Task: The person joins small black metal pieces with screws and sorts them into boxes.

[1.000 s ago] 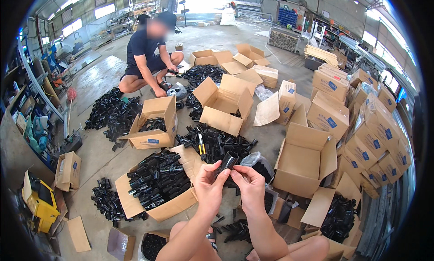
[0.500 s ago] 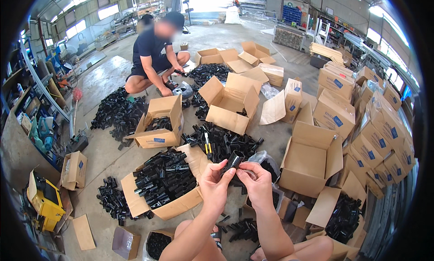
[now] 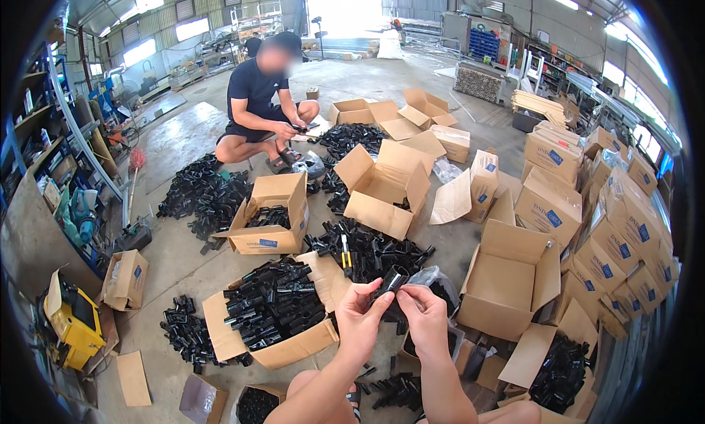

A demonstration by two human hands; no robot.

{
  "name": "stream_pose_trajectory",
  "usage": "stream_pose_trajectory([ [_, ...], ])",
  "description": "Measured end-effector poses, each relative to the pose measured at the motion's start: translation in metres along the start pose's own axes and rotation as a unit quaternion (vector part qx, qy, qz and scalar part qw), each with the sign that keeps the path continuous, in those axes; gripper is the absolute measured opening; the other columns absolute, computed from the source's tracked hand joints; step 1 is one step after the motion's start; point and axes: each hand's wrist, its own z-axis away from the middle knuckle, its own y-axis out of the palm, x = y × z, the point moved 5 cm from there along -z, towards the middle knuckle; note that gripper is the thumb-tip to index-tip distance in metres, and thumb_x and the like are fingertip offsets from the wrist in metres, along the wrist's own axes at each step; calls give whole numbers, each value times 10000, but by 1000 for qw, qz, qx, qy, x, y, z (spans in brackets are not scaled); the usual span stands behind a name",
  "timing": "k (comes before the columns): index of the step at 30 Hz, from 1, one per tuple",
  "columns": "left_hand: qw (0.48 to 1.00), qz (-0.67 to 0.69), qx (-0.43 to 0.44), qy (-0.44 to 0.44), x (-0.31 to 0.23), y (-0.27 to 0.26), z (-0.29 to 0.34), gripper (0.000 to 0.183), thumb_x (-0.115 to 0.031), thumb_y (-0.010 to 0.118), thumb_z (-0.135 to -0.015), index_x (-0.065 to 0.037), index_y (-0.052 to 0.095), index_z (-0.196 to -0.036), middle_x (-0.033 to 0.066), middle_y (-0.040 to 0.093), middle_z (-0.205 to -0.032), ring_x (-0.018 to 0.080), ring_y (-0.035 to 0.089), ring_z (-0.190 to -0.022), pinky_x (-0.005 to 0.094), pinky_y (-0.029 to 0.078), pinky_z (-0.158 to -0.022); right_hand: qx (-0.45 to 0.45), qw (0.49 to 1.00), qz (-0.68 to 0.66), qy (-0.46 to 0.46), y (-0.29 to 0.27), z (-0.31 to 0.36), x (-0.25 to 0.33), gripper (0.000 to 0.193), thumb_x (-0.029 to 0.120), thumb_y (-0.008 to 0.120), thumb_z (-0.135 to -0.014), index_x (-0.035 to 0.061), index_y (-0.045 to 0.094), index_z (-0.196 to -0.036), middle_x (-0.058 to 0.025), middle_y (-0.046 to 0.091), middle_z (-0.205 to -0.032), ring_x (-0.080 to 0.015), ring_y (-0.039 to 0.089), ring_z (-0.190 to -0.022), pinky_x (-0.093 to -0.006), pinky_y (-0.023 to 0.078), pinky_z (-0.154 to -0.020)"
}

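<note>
In front of me my left hand (image 3: 361, 315) grips a black tubular fitting (image 3: 395, 276), its round open end tilted up and away. My right hand (image 3: 424, 318) is closed in a pinch at the fitting's near right side; its fingertips hide whatever small part may be there. Just beyond my hands lies a loose heap of black fittings (image 3: 374, 254), with a yellow-and-black hand tool (image 3: 346, 254) on top. To the left, an opened carton (image 3: 294, 356) is piled with similar black fittings (image 3: 273, 299).
Across from me a person (image 3: 257, 97) crouches, handling a black piece. Open cartons (image 3: 378, 217) stand between us. On my right are an open carton (image 3: 501, 281) and stacked closed boxes (image 3: 617, 229). A yellow machine (image 3: 76, 328) sits at left; a small carton (image 3: 202, 400) is near my legs.
My view has shifted slightly, so the scene sits lower and farther right. The other person has lifted a hand from the floor to the piece held. My hands stay on the fitting.
</note>
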Motion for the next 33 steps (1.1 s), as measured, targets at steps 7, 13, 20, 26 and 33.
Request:
stream_pose_trajectory([
  [7, 1000, 11, -13, 0, 1, -1, 1, 226, 44, 756, -913, -3, 665, -1114, 82, 721, -1120, 87, 655, -985, 244, 522, -877, 0, 978, 183, -100, 2, 2, 11, 160, 61, 696, -982, -77, 733, -1053, -66, 668, -1134, -115, 644, -1023, -256, 509, -898],
  [13, 1000, 14, -4, -2, 2, -1, 1, 248, 39, 767, -905, -8, 671, -1128, 75, 721, -1126, 85, 655, -991, 245, 523, -873, 25, 995, 67, -69, 1, 4, 6, 146, 40, 729, -944, -63, 740, -1047, -99, 690, -1155, -158, 691, -1013, -281, 544, -905],
  [20, 1000, -2, 16, 20, 0, 3, 4, 227, 35, 754, -915, -14, 676, -1122, 80, 733, -1112, 93, 672, -987, 251, 543, -868, 25, 998, -53, 20, -5, 1, -4, 174, -28, 719, -938, -57, 721, -1109, -88, 723, -1131, -132, 689, -1020, -271, 549, -917],
  [26, 999, 42, 26, 13, 6, 6, 7, 239, 51, 768, -899, 6, 673, -1114, 82, 713, -1179, 107, 651, -1072, 268, 518, -952, 5, 1000, -12, -7, -16, 3, -7, 110, -38, 717, -933, -72, 732, -1036, -64, 691, -1112, -118, 663, -982, -250, 531, -898],
  [33, 999, 39, 28, -3, 6, 4, 7, 250, 45, 769, -901, 5, 677, -1130, 70, 713, -1159, 96, 646, -1051, 263, 520, -938, 1, 989, 100, -112, -13, 9, 4, 113, -37, 710, -930, -69, 740, -1034, -80, 670, -1159, -133, 658, -999, -261, 531, -889],
])
